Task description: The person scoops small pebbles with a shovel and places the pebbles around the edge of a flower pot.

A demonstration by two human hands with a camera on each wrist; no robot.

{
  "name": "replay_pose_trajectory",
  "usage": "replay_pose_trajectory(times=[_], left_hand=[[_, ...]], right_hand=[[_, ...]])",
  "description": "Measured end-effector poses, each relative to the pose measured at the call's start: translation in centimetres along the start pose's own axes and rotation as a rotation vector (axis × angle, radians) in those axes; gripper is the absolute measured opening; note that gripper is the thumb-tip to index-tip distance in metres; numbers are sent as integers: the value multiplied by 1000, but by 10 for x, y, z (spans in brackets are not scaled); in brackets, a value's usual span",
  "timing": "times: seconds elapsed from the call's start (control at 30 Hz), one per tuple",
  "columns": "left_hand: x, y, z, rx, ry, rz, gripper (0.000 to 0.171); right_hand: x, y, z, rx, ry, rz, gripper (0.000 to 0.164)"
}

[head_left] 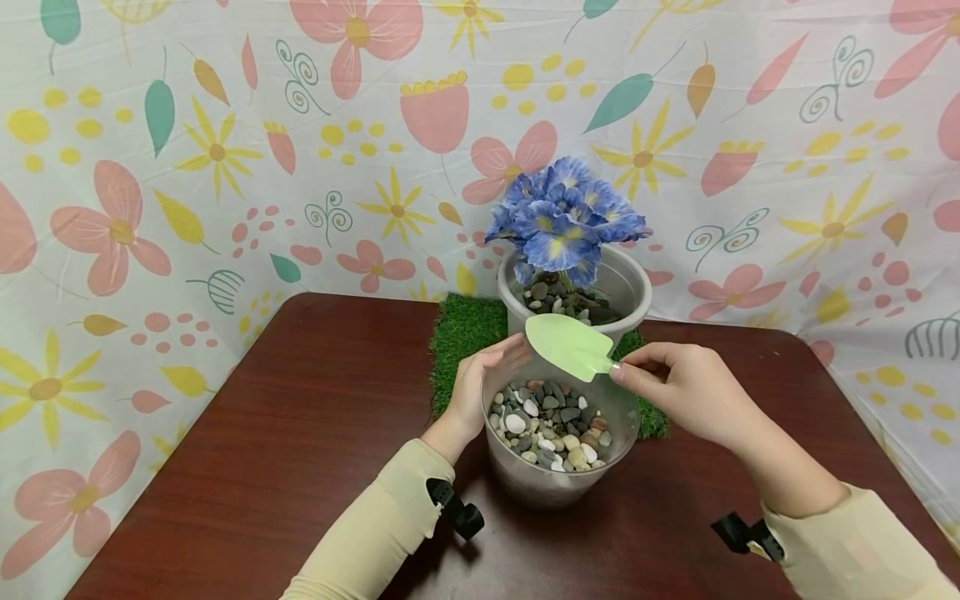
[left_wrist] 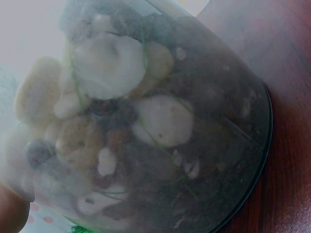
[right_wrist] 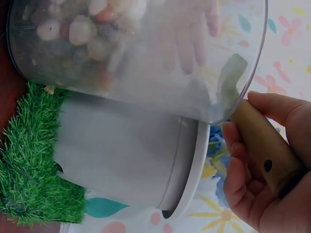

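My right hand [head_left: 686, 392] holds a small trowel with a light green blade [head_left: 570, 346]. Its wooden handle [right_wrist: 267, 145] lies within the curled fingers and thumb in the right wrist view. The blade hovers over the far side of a clear plastic bucket [head_left: 551, 492], pointing left. Inside the bucket lie many mixed pebbles [head_left: 551, 425], white, grey and tan. Against the bucket's left side rests my left hand [head_left: 474, 387], its fingers extended along the wall. Through the cloudy plastic, the left wrist view shows pebbles [left_wrist: 163, 121] close up.
Behind the bucket stands a grey flower pot [head_left: 636, 287] with blue flowers [head_left: 562, 221] and stones around the stem. A green artificial grass mat [head_left: 457, 337] lies under it on the dark wooden table [head_left: 300, 433]. A flower-print cloth [head_left: 225, 167] hangs behind.
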State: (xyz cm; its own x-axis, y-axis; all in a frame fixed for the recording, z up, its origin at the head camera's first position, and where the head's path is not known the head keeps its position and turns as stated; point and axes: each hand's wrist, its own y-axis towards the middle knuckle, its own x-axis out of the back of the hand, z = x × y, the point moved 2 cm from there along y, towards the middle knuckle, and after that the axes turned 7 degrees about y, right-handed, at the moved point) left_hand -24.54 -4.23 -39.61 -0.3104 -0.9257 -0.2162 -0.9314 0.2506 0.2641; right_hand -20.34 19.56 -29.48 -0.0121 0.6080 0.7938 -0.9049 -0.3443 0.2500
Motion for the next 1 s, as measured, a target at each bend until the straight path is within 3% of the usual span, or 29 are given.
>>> replay_pose_trajectory(times=[0.17, 0.63, 1.0], left_hand=[[-1, 0, -1, -3, 0, 6, 51], [-1, 0, -1, 34, 10, -59, 50], [-2, -1, -1, 29, -16, -41, 51]], right_hand=[[0, -3, 8, 36, -43, 12, 22], [2, -5, 26, 90, -246, 68, 15], [-6, -8, 33, 201, -403, -12, 8]])
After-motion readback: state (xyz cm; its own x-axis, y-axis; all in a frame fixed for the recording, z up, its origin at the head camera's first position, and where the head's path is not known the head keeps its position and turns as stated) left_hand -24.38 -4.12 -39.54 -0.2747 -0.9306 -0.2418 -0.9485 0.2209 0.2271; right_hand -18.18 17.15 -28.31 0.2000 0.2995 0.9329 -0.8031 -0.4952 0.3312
